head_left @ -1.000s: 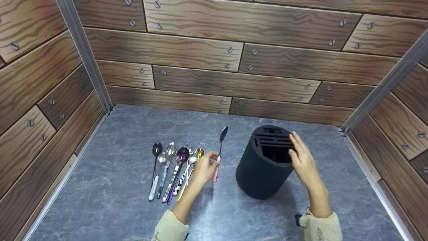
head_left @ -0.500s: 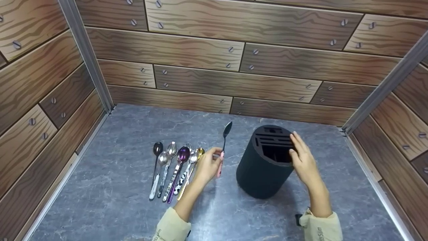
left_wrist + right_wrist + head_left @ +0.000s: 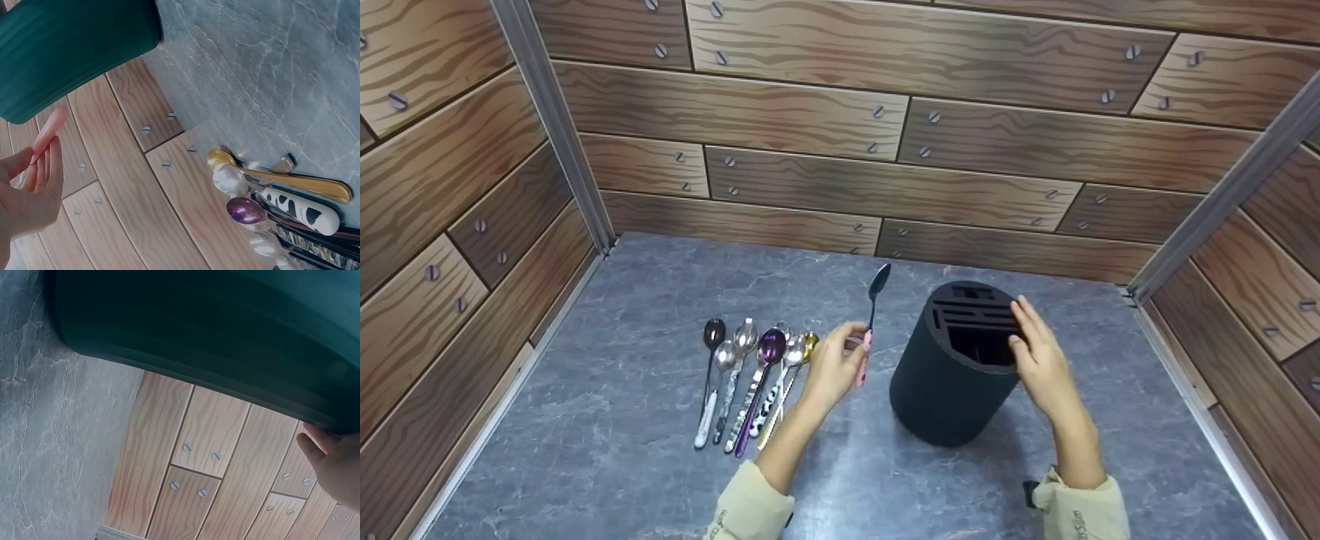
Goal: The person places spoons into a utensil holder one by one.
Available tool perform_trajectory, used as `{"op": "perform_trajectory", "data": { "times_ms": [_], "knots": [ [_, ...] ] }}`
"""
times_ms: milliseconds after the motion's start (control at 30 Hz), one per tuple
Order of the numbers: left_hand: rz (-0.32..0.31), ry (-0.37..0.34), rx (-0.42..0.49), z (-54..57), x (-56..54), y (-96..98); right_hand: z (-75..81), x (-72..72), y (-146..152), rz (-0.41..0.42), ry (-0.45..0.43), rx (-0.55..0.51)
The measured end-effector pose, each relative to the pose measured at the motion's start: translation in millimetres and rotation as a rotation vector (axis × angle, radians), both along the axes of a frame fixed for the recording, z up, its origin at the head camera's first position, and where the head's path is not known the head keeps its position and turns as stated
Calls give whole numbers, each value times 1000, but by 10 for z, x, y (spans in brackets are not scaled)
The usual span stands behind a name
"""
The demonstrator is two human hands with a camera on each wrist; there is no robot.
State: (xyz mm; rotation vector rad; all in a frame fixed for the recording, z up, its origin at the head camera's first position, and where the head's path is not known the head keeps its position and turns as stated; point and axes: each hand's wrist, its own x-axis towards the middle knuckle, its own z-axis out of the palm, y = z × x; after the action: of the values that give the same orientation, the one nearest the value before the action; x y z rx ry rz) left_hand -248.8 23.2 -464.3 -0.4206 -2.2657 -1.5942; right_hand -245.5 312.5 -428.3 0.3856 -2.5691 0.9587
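My left hand [image 3: 835, 366] pinches the pink handle [image 3: 49, 133] of a spoon [image 3: 880, 280] between thumb and fingers. Its dark bowl points up and away, above the tabletop. Just right of it stands a dark, oval knife block [image 3: 952, 397], upright, with narrow slots and one large opening in its top. My right hand [image 3: 1041, 367] rests against the block's right side near the rim, fingers extended. In the right wrist view the fingertips [image 3: 310, 445] lie at the block's edge. Several spoons lie left of my left hand, among them a purple spoon [image 3: 771, 346] and a gold spoon [image 3: 298, 183].
A black spoon [image 3: 713, 334] lies at the left end of the row, beside a white-handled spoon [image 3: 707, 420]. Wood-patterned panels [image 3: 810, 97] wall in the grey marbled table [image 3: 645, 292] at the back and both sides, with metal posts at the corners.
My left hand has moved right and slightly away with the pink-handled spoon, lifting it closer to the knife block. My right hand and the block have stayed in place.
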Motion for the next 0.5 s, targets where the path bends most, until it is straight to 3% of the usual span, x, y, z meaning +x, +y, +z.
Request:
{"op": "perform_trajectory", "data": {
  "times_ms": [300,500],
  "knots": [
    [-5,97,39,63,-5,40,2,14,-15,-4,9,-5],
    [-41,139,130,137,-1,100,21,20,-14,-7,0,2]
  ]
}}
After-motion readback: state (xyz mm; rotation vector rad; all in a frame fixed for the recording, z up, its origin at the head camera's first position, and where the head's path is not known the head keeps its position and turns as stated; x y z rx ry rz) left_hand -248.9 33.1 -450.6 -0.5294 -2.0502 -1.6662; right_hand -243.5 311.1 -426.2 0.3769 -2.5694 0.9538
